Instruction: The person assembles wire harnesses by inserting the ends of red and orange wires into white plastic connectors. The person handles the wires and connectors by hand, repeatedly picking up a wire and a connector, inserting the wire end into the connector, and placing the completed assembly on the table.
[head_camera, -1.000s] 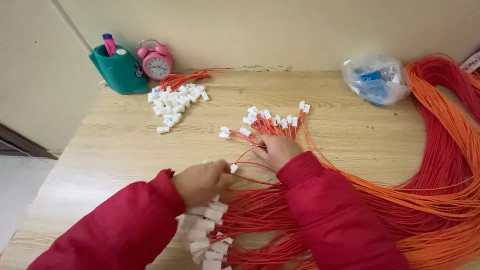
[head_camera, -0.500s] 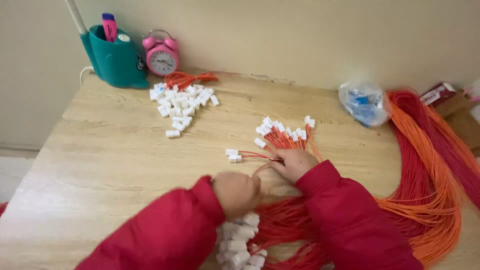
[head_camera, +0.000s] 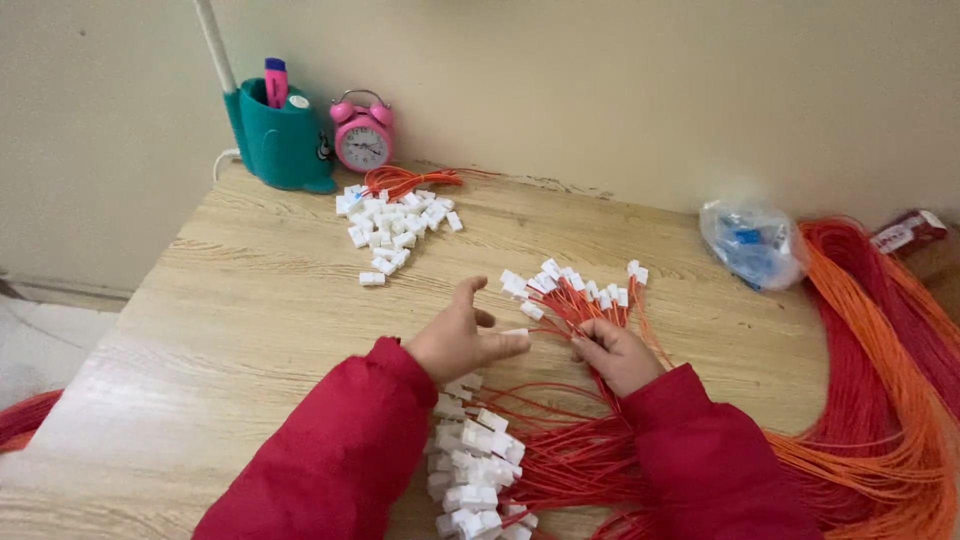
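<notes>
A fan of thin red wires tipped with white plastic connectors (head_camera: 572, 284) lies on the wooden table (head_camera: 230, 330). My right hand (head_camera: 618, 352) is closed on the stems of these wires just below the fan. To its left, my left hand (head_camera: 462, 338) is spread with fingers apart, its fingertips reaching toward the leftmost connectors; a single white connector (head_camera: 516, 332) lies right at the fingertips. Below both hands, a heap of finished connectors on red wires (head_camera: 475, 470) sits at the near table edge. Both sleeves are red.
A pile of loose white connectors (head_camera: 395, 222) lies at the back left, beside a teal pen holder (head_camera: 282, 142) and a pink alarm clock (head_camera: 362, 138). A plastic bag (head_camera: 752, 242) lies at the back right. A thick loop of orange and red wires (head_camera: 885, 380) fills the right side.
My left hand has opened from a fist and moved up from the connector heap toward the fan. My right hand stays on the wires. The view has shifted.
</notes>
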